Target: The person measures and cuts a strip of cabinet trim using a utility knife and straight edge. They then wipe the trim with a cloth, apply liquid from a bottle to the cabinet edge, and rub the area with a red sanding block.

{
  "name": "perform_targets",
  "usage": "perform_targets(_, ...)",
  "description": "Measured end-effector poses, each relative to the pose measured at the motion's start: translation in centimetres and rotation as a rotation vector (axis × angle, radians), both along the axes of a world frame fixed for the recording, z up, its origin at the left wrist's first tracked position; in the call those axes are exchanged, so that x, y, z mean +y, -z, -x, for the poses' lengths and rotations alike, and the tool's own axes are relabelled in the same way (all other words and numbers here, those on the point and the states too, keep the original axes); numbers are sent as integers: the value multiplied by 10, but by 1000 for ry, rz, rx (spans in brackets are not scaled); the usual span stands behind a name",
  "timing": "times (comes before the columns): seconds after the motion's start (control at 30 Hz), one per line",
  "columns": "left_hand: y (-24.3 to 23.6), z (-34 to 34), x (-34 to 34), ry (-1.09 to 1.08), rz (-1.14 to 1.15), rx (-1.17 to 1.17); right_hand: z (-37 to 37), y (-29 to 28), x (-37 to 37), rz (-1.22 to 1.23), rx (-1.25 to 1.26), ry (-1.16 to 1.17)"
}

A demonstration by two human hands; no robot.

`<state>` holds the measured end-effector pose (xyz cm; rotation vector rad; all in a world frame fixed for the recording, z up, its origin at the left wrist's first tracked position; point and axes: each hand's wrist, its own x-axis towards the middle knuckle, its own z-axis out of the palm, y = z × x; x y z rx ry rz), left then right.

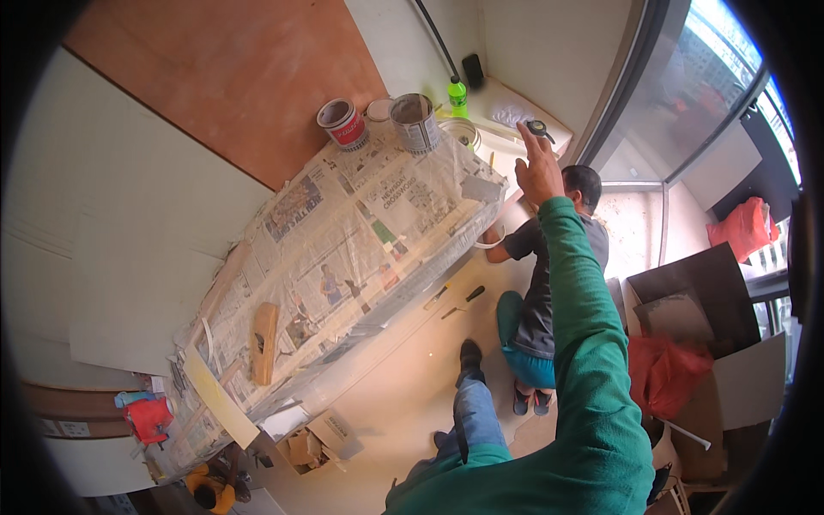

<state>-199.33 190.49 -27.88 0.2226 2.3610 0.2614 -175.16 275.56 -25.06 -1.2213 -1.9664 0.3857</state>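
Observation:
My right hand (539,169), at the end of a green sleeve, reaches far forward over the crouching co-worker's head. Its fingers are stretched out and slightly apart, and I see nothing held in them. Just beyond the fingertips, a small black and yellow object (538,128), perhaps a tape measure, lies on the pale ledge (562,135). Left of the hand stand a round whitish tub (462,130), a green bottle (457,99), a large grey-smeared can (415,129) and a red-labelled can (345,127). My left hand is out of view.
Newspaper covers the long counter (343,215), with a wooden block (264,343) on it. A co-worker (549,283) crouches beside my arm. Hand tools (464,300) and an opened cardboard box (326,438) lie on the floor. Red bags (669,373) and boards (699,296) crowd the right.

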Motion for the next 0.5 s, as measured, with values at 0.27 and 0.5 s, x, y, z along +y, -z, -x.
perform_targets(0.27,-64,13,123,-26,-22,130,107,80,186,258,-451,-272)
perform_targets(0.5,-91,8,155,-23,-2,186,137,127,206,473,-424,-329)
